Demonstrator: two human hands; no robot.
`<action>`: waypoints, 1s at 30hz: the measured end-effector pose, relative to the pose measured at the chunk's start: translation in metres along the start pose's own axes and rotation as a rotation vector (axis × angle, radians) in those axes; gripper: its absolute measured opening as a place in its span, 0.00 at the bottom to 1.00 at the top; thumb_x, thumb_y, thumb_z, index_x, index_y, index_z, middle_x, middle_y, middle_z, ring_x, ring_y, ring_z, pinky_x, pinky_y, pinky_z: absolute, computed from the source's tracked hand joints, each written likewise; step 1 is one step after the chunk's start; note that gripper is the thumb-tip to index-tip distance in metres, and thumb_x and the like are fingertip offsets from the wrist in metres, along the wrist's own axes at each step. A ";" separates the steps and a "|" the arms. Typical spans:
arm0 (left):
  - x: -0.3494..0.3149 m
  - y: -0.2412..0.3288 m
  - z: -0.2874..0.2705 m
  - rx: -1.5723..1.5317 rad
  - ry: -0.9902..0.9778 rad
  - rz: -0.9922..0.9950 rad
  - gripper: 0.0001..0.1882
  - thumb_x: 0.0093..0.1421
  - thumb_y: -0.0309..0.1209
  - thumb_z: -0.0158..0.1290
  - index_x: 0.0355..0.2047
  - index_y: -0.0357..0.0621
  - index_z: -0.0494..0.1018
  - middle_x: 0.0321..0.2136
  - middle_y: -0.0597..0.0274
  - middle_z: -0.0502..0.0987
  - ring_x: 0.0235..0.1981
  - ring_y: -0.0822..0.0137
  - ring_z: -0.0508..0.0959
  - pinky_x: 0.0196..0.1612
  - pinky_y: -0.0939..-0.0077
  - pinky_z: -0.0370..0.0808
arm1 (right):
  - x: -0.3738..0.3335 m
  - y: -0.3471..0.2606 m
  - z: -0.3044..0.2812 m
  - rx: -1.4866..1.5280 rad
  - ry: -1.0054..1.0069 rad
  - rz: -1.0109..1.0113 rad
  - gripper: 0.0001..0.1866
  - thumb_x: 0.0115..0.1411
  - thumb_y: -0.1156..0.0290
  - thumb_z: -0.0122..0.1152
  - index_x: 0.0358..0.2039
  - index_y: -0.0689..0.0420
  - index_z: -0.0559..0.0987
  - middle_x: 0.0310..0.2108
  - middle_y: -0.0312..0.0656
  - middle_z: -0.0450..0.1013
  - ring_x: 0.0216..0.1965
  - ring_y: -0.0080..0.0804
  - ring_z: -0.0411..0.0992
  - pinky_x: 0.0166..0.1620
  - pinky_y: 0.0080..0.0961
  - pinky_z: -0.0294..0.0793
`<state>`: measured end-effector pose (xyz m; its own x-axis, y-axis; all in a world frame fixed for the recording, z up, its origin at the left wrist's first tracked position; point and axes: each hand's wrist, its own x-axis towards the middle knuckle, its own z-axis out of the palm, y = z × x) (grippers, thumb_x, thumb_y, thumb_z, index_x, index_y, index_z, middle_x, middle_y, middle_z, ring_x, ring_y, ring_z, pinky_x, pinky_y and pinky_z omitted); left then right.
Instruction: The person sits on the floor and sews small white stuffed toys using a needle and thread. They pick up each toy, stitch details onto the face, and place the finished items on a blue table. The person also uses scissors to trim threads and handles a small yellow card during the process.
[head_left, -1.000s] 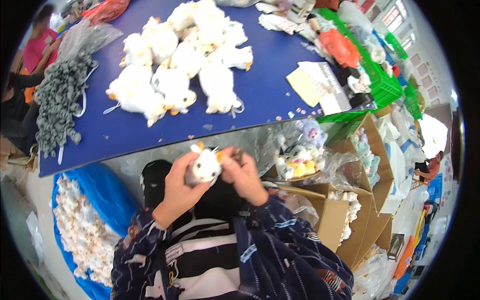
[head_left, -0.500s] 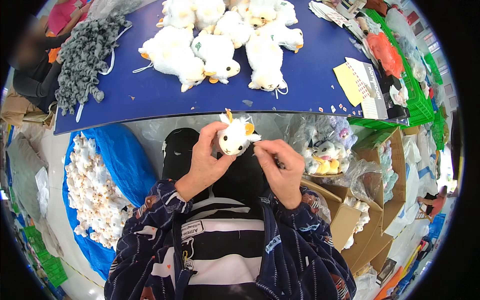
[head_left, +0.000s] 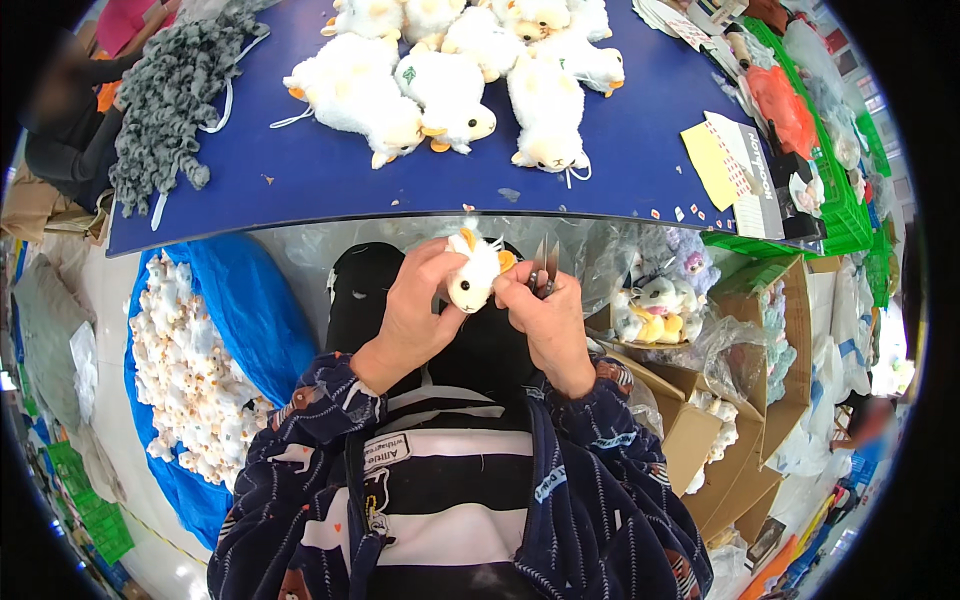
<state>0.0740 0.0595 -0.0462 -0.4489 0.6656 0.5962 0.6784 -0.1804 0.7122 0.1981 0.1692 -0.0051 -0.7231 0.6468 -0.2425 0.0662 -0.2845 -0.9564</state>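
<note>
My left hand (head_left: 418,305) is closed round a small white plush animal head (head_left: 470,290) with yellow-orange ears and a black eye, held above my lap. In my right hand (head_left: 548,322) is a pair of small scissors (head_left: 542,282), blades pointing up and away from the plush. The thumb and fingertips of that hand pinch at the side of the head, just below an ear. What they pinch is too small to make out. Beyond my hands, several white plush animals (head_left: 450,95) lie on the blue table (head_left: 350,195), some with white loops.
Grey curly plush material (head_left: 165,120) lies at the table's left. A blue bag (head_left: 270,305) full of small white plush pieces (head_left: 180,370) stands at my left. Cardboard boxes (head_left: 735,450) with plush toys are at my right. A person (head_left: 75,140) sits at far left.
The scissors, mostly hidden in my right hand before, now show with blades up. The plush head has turned, and my right fingertips have moved left against it. The view has shifted slightly.
</note>
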 end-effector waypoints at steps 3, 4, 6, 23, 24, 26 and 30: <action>-0.015 -0.004 0.005 -0.219 -0.015 -0.221 0.29 0.47 0.17 0.61 0.48 0.42 0.62 0.45 0.52 0.70 0.45 0.62 0.74 0.44 0.73 0.73 | 0.000 0.002 0.003 0.150 -0.042 0.043 0.06 0.54 0.74 0.61 0.26 0.63 0.75 0.19 0.33 0.68 0.15 0.12 0.56 0.18 0.14 0.50; -0.018 -0.005 0.004 -0.251 -0.040 -0.242 0.29 0.48 0.16 0.60 0.49 0.41 0.61 0.45 0.54 0.70 0.46 0.65 0.73 0.46 0.73 0.72 | 0.000 0.002 0.003 0.173 -0.049 0.050 0.06 0.55 0.74 0.60 0.27 0.63 0.75 0.19 0.34 0.68 0.15 0.13 0.56 0.18 0.14 0.50; -0.019 -0.005 0.003 -0.297 -0.070 -0.276 0.30 0.49 0.15 0.59 0.50 0.39 0.59 0.45 0.56 0.69 0.47 0.68 0.72 0.48 0.74 0.71 | 0.000 0.003 0.004 0.220 -0.064 0.059 0.06 0.55 0.73 0.59 0.26 0.63 0.74 0.19 0.34 0.67 0.15 0.13 0.55 0.18 0.14 0.50; -0.014 -0.001 -0.002 -0.492 0.051 -0.380 0.30 0.48 0.16 0.59 0.51 0.42 0.60 0.42 0.58 0.71 0.42 0.70 0.75 0.43 0.78 0.73 | -0.015 -0.009 -0.009 -0.330 -0.133 -0.368 0.11 0.51 0.82 0.62 0.38 0.61 0.78 0.22 0.35 0.69 0.20 0.18 0.63 0.24 0.13 0.60; -0.014 -0.001 -0.002 -0.444 0.042 -0.367 0.30 0.48 0.16 0.59 0.51 0.42 0.60 0.42 0.58 0.71 0.42 0.70 0.75 0.42 0.78 0.73 | -0.012 -0.004 -0.009 -0.443 -0.093 -0.523 0.12 0.51 0.80 0.63 0.38 0.59 0.78 0.23 0.36 0.70 0.20 0.20 0.64 0.24 0.14 0.62; -0.015 0.000 -0.003 -0.346 0.023 -0.341 0.29 0.48 0.17 0.59 0.50 0.43 0.61 0.41 0.58 0.72 0.42 0.71 0.75 0.41 0.78 0.73 | -0.010 -0.007 -0.004 -0.585 -0.061 -0.697 0.15 0.50 0.80 0.65 0.40 0.56 0.79 0.25 0.40 0.72 0.21 0.26 0.69 0.25 0.18 0.68; -0.014 0.006 -0.008 -0.323 0.018 -0.311 0.29 0.49 0.18 0.60 0.50 0.43 0.62 0.41 0.58 0.72 0.40 0.72 0.75 0.39 0.79 0.73 | 0.004 0.004 0.005 -0.721 -0.070 -0.914 0.17 0.47 0.79 0.68 0.39 0.56 0.79 0.26 0.39 0.74 0.22 0.30 0.74 0.24 0.22 0.73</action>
<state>0.0798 0.0437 -0.0469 -0.6147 0.7120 0.3394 0.2945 -0.1921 0.9362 0.1921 0.1670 -0.0092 -0.7385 0.3557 0.5728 -0.1400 0.7501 -0.6463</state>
